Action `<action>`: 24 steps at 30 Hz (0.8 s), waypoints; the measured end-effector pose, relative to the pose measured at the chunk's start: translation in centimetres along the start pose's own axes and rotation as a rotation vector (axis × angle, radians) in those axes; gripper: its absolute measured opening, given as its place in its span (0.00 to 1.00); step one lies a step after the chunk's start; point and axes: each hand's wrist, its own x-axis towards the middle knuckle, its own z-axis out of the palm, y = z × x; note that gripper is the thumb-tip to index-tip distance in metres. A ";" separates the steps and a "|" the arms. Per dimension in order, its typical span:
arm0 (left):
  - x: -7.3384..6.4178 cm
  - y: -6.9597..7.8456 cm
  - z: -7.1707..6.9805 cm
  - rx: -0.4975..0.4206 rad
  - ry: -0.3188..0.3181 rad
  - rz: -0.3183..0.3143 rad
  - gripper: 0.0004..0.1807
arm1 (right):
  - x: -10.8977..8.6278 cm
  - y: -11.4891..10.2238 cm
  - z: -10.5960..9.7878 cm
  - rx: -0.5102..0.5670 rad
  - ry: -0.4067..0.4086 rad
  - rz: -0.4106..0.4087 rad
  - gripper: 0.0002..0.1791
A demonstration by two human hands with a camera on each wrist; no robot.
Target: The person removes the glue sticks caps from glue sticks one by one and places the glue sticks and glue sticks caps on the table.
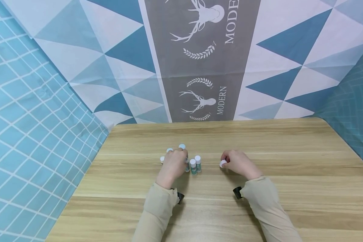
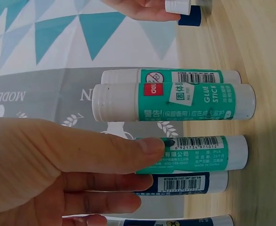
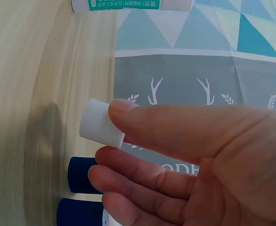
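Note:
My left hand [image 1: 174,163] pinches a green glue stick [image 2: 199,153] with a white cap; the thumb lies along its label and the fingers partly hide its upper end. Two more green glue sticks [image 1: 193,167] stand upright just right of that hand. Navy glue sticks [image 2: 185,183] stand beyond it, partly covered by the fingers. Over the right part of the table, my right hand [image 1: 238,163] pinches a small white cap [image 3: 99,123] between thumb and fingers. Two navy caps [image 3: 81,175] show close to its lower fingers in the right wrist view.
Both hands work over a wooden table [image 1: 290,201]. A patterned cloth [image 1: 199,67] hangs behind its back edge, and blue gridded cloth [image 1: 33,117] hangs at the left. More white-topped sticks [image 1: 182,146] stand behind the left hand.

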 end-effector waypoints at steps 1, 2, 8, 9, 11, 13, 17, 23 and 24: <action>0.0 0.0 0.0 0.000 -0.001 -0.002 0.07 | 0.0 0.0 0.0 -0.001 -0.001 0.003 0.06; 0.0 0.0 0.0 0.001 0.000 -0.002 0.07 | 0.0 0.1 0.1 -0.002 -0.002 0.007 0.06; 0.0 -0.1 0.3 -0.004 0.019 0.008 0.07 | 0.1 0.0 0.2 -0.016 -0.013 0.024 0.06; 0.0 -0.1 0.3 -0.007 0.019 0.008 0.07 | 0.2 0.0 0.2 -0.020 -0.014 0.025 0.06; 0.1 0.0 0.3 -0.013 0.009 0.003 0.07 | 0.3 0.0 0.3 -0.030 -0.012 0.028 0.06; 0.2 0.1 0.3 -0.012 0.003 -0.002 0.07 | 0.4 0.0 0.5 -0.046 -0.007 0.027 0.07; 0.2 0.3 0.4 0.009 -0.001 -0.006 0.07 | 0.6 0.1 0.9 -0.060 -0.032 0.044 0.07; 0.1 0.4 0.5 0.001 0.000 -0.014 0.06 | 0.4 0.0 1.1 -0.052 -0.042 0.070 0.07; 0.1 0.4 0.5 -0.003 0.000 -0.018 0.06 | 0.4 -0.1 1.1 -0.050 -0.040 0.073 0.07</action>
